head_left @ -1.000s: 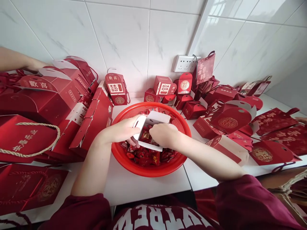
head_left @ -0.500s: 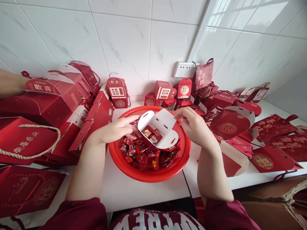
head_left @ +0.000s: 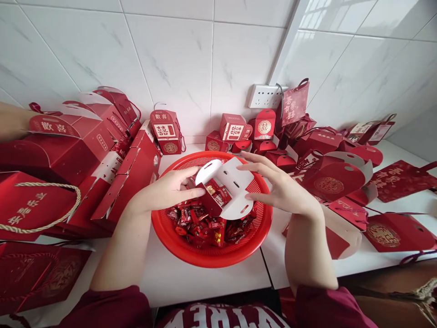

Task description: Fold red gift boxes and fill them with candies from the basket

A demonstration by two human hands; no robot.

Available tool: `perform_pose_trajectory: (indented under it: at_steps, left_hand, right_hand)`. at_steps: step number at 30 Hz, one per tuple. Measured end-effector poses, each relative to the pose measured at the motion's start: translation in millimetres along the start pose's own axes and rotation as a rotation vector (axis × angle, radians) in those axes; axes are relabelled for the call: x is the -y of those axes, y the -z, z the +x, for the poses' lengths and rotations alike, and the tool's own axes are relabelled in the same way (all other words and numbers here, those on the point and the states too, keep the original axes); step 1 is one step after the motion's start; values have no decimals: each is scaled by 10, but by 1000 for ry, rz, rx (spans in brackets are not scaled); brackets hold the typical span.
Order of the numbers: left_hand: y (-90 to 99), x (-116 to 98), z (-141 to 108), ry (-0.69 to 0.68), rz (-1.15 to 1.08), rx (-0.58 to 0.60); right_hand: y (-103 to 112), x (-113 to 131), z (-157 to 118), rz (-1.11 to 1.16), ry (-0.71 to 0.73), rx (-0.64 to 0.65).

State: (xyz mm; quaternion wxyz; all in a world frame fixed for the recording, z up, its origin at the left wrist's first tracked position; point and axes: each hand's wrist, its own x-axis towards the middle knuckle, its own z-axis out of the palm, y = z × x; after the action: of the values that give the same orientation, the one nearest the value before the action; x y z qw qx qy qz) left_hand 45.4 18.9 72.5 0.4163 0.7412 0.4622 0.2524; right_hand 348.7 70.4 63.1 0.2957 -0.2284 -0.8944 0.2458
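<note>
An unfolded red gift box [head_left: 212, 203] with white inner flaps tilts over a red plastic basket [head_left: 211, 258]. Wrapped candies [head_left: 220, 196] lie inside it, and more red candies [head_left: 196, 223] are heaped below. My left hand [head_left: 170, 189] grips the box's left side, thumb along the front and the other fingers partly hidden behind. On the other side, my right hand [head_left: 282, 184] is open with fingers spread, its tips at the white flaps [head_left: 239, 207]; whether they press on the card I cannot tell.
Red gift boxes [head_left: 68, 136] crowd the left, with another person's forearm [head_left: 13, 120] reaching among them. Small boxes [head_left: 235, 127] stand by the wall under a socket strip [head_left: 266, 95]. More boxes [head_left: 324, 177] pile up at right, above a cardboard carton [head_left: 375, 291].
My right hand's fingers have spread and come over the box's right flaps. My left thumb has moved down onto the box front. The box has tipped slightly and shifted.
</note>
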Motion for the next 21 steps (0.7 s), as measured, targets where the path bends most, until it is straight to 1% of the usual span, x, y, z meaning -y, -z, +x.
perform_pose_trajectory:
  at_steps: [3,6,8,11,14,17,21]
  left_hand:
    - [-8,-12,27,34,117,-49]
    - [-27,-8,63,92,277,-91]
    - [-41,-1,89,99,320,-96]
    - [-55,10,122,80,310,-90]
    - [-63,28,144,93,330,-101]
    - [-64,62,166,94,368,-128]
    - [-44,89,179,15,401,-177]
  right_hand:
    - [6,-31,-11,142,-52,-22]
    - [55,-52,-44,299,-24,62]
    - [82,-63,-52,283,12,156]
    - [60,-71,-18,177,20,282]
    - [-32,-61,52,95,13,349]
    - [-131,-33,121,58,-15,325]
    - [-233,7,176,15,-67,228]
